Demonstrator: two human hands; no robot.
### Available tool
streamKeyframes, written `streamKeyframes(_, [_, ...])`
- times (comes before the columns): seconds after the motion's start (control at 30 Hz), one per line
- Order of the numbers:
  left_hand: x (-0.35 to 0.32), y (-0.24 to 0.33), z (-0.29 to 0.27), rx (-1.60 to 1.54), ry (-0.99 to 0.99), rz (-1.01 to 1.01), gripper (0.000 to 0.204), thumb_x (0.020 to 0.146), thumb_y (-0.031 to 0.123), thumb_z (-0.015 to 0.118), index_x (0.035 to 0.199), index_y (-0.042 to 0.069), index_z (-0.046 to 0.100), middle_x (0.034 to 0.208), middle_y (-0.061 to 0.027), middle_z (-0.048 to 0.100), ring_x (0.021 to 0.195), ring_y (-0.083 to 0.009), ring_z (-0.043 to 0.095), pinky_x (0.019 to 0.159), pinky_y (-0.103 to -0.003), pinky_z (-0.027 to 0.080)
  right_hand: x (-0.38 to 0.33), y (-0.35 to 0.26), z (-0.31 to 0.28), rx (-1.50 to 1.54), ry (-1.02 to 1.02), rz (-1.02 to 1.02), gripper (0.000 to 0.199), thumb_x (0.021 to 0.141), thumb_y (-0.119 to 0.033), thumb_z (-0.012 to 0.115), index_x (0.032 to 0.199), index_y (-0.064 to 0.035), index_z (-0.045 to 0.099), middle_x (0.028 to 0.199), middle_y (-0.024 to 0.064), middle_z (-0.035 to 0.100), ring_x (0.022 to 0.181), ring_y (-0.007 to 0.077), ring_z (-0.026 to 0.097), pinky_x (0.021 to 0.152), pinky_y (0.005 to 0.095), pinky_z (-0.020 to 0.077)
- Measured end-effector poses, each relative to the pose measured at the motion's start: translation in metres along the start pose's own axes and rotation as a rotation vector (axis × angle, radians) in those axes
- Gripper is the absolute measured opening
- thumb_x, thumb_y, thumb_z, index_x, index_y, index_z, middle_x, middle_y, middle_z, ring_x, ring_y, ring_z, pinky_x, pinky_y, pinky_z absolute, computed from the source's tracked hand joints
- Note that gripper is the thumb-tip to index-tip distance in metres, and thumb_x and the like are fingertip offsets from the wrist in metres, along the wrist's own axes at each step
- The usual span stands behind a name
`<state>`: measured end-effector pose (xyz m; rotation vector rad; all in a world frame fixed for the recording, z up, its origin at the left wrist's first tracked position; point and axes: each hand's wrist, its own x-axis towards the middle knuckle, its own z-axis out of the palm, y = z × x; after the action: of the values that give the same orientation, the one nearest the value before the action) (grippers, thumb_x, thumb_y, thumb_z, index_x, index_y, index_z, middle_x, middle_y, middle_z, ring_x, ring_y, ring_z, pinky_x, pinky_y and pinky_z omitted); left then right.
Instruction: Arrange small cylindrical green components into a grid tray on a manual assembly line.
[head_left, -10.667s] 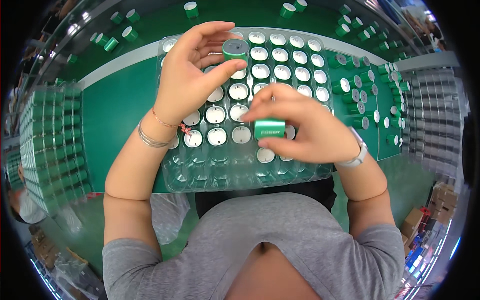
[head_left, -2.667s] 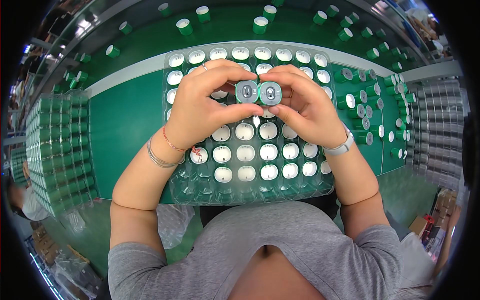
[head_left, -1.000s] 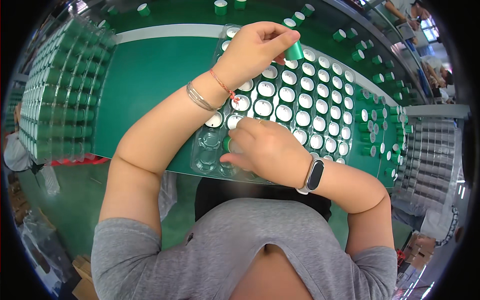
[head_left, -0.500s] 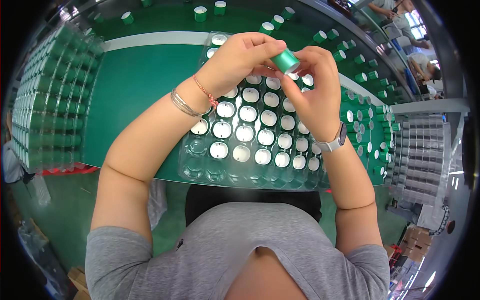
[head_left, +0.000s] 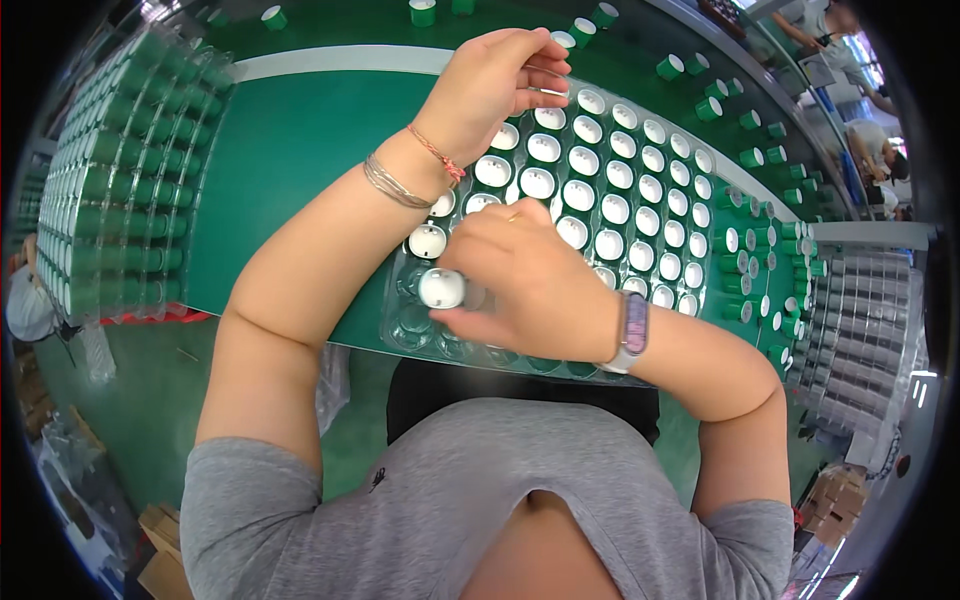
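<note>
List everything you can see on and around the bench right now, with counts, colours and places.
Clear tray: one, see-through plastic, centre of the bench, most pockets filled.
White-topped pieces in tray: dozens, white tops, in rows.
Loose green pieces: many, green with white tops, on the belt beyond and right of the tray.
Stacked trays: several, full of green pieces, far left; more stacks far right.
Green bench: one.
Cardboard boxes: brown, floor lower left.
Left hand: raised over the tray's far edge.
Right hand: holds a white-topped piece over the tray's near-left pockets.

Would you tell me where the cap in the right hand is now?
In the head view, the right hand holds the cap over the clear tray's near-left empty pockets.
</note>
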<state>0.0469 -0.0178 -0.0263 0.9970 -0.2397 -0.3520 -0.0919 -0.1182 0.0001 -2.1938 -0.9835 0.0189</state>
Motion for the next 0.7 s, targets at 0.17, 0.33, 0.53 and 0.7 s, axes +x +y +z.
streamKeyframes(0.17, [-0.001,0.003,-0.002,-0.042,-0.021,-0.064,0.027,0.096,0.021,0.054,0.103,-0.004,0.061,0.097,-0.0112,0.062,0.087,-0.0204,0.063,0.079,-0.034,0.056,0.011,-0.002,0.026,-0.098,0.099,-0.050,0.032,0.069,-0.027,0.078,0.089,-0.0101,0.059,0.086,0.0039,0.054,0.085,0.0222,0.055,0.079,0.0372,0.0375])
streamKeyframes(0.33, [-0.004,0.001,-0.012,-0.041,-0.029,-0.078,0.024,0.097,0.019,0.052,0.105,-0.002,0.060,0.098,-0.0099,0.061,0.090,-0.0195,0.062,0.082,-0.035,0.054,0.008,-0.003,0.030,-0.270,0.047,-0.047,0.036,0.069,-0.033,0.077,0.090,-0.0083,0.061,0.088,0.0047,0.053,0.088,0.0215,0.053,0.079,0.0378,0.0369])
streamKeyframes(0.53, [0.000,-0.002,-0.006,-0.017,-0.031,-0.085,0.024,0.098,0.020,0.050,0.103,-0.001,0.061,0.094,-0.0080,0.062,0.087,-0.0177,0.061,0.081,-0.035,0.054,0.001,-0.006,-0.032,-0.264,0.095,0.058,0.042,0.068,-0.038,0.078,0.093,-0.0076,0.064,0.090,0.0055,0.055,0.090,0.0244,0.054,0.079,0.0397,0.0393])
streamKeyframes(0.7, [-0.005,0.003,-0.003,0.066,-0.019,-0.063,0.023,0.099,0.021,0.050,0.099,0.000,0.060,0.092,-0.0063,0.061,0.085,-0.0154,0.060,0.080,-0.033,0.053,-0.044,0.112,-0.148,-0.721,0.516,0.268,0.025,0.079,-0.019,0.067,0.099,-0.0035,0.065,0.094,0.0142,0.065,0.092,0.0328,0.061,0.082,0.0407,0.0489])
